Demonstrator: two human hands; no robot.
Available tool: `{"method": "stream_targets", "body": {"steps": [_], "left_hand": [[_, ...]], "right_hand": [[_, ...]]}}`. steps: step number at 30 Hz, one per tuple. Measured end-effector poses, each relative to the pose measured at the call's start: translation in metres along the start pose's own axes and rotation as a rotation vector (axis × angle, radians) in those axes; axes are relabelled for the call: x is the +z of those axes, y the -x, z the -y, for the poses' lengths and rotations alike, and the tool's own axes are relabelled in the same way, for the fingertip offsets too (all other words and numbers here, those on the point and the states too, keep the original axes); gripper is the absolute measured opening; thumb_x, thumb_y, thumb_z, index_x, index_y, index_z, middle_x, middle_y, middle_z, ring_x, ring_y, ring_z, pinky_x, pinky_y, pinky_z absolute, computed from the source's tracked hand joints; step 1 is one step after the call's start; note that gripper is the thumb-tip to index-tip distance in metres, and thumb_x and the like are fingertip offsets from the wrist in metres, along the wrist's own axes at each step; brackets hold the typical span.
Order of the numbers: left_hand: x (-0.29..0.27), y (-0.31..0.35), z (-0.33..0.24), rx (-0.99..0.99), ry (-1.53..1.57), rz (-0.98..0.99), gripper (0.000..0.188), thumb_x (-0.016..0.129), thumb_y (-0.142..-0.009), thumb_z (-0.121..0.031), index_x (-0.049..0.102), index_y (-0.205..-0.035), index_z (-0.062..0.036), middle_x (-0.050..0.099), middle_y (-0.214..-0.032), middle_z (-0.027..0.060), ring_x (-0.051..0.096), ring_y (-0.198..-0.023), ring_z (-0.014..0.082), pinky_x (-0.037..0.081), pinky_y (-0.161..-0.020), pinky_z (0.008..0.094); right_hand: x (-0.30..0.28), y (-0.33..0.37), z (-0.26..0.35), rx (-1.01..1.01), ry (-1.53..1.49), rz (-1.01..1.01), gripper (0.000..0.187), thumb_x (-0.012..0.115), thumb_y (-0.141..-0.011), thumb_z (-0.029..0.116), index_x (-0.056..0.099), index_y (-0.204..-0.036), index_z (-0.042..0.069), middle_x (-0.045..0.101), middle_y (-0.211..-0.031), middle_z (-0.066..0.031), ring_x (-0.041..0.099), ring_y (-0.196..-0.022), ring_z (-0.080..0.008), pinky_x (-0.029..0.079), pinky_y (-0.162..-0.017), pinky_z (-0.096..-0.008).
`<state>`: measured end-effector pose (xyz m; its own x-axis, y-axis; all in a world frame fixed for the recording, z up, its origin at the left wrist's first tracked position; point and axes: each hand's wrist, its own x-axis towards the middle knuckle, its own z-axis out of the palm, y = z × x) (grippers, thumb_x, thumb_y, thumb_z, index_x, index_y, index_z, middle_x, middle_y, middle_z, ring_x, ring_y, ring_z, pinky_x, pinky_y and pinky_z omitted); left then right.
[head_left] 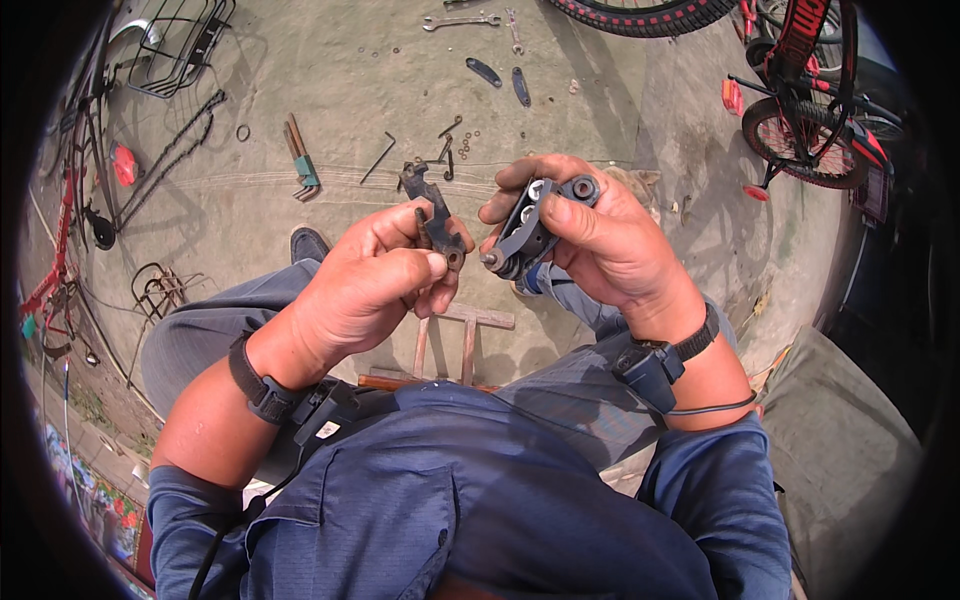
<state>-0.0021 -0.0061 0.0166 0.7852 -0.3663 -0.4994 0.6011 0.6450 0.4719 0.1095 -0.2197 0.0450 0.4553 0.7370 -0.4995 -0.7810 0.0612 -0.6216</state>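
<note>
My left hand (375, 280) grips a dark, grimy metal brake arm (435, 212), its upper end sticking up above my fingers. My right hand (590, 235) holds a second black brake arm (530, 228) with a round bushing at its top and a silver bolt end at its lower tip. The two parts sit a few centimetres apart in front of my chest, their lower ends nearly meeting. Both wrists carry black straps with small devices. I am seated, knees in grey trousers below my hands.
On the concrete ground lie a set of hex keys (301, 160), a bent key (378, 158), small nuts and hooks (455, 140), two spanners (470, 20), tyre levers (500, 78) and a chain (175, 150). A red bicycle (810, 110) stands right; a wire basket (180, 45) top left; a wooden stool (465, 335) beneath me.
</note>
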Motion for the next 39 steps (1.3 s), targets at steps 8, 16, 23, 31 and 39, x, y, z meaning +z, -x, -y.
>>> {"method": "stream_targets", "body": {"steps": [8,16,23,31,39], "left_hand": [[-0.0001,-0.0004,0.0008,-0.006,-0.009,0.001,0.019,0.058,-0.087,-0.012,0.06,-0.105,-0.0055,0.059,-0.08,0.0008,0.056,-0.068,0.0098,0.039,-0.059,0.0228],[0.0004,-0.0004,0.0006,-0.01,0.005,-0.008,0.018,0.058,-0.087,-0.012,0.06,-0.104,-0.0056,0.059,-0.08,0.0011,0.056,-0.069,0.01,0.04,-0.06,0.0229],[0.0009,-0.0016,0.0022,0.011,0.039,-0.006,0.018,0.056,-0.085,-0.011,0.058,-0.101,-0.0038,0.058,-0.084,0.0024,0.055,-0.069,0.0113,0.039,-0.06,0.0244],[0.0006,-0.004,0.0049,0.03,0.012,-0.017,0.022,0.061,-0.084,-0.019,0.054,-0.097,-0.0027,0.054,-0.083,0.0043,0.053,-0.068,0.0138,0.04,-0.06,0.0257],[-0.0007,-0.004,0.0055,0.026,0.025,-0.009,0.017,0.056,-0.084,-0.011,0.055,-0.098,-0.0034,0.056,-0.087,0.0038,0.054,-0.071,0.0124,0.038,-0.06,0.0261]], "right_hand": [[-0.0002,-0.0002,0.0014,0.02,0.035,-0.039,0.05,0.065,-0.095,0.027,0.051,-0.128,-0.006,0.067,-0.111,-0.0144,0.068,-0.091,-0.0142,0.059,-0.075,-0.0293],[0.0006,-0.001,0.0023,0.038,0.06,-0.065,0.049,0.065,-0.095,0.03,0.053,-0.127,-0.005,0.067,-0.11,-0.0125,0.067,-0.089,-0.0126,0.059,-0.073,-0.0282],[-0.0012,-0.0027,0.0016,0.071,0.056,-0.095,0.045,0.067,-0.094,0.031,0.058,-0.122,-0.002,0.069,-0.105,-0.0103,0.068,-0.089,-0.0127,0.059,-0.069,-0.0271],[-0.0054,-0.0059,-0.0013,0.106,0.071,-0.179,0.04,0.065,-0.095,0.025,0.056,-0.122,-0.003,0.069,-0.105,-0.0153,0.07,-0.083,-0.0161,0.061,-0.061,-0.0292],[-0.0064,-0.0064,-0.0031,0.12,0.081,-0.211,0.039,0.068,-0.093,0.026,0.058,-0.117,-0.003,0.07,-0.101,-0.0142,0.07,-0.079,-0.0152,0.061,-0.059,-0.0279]]}}
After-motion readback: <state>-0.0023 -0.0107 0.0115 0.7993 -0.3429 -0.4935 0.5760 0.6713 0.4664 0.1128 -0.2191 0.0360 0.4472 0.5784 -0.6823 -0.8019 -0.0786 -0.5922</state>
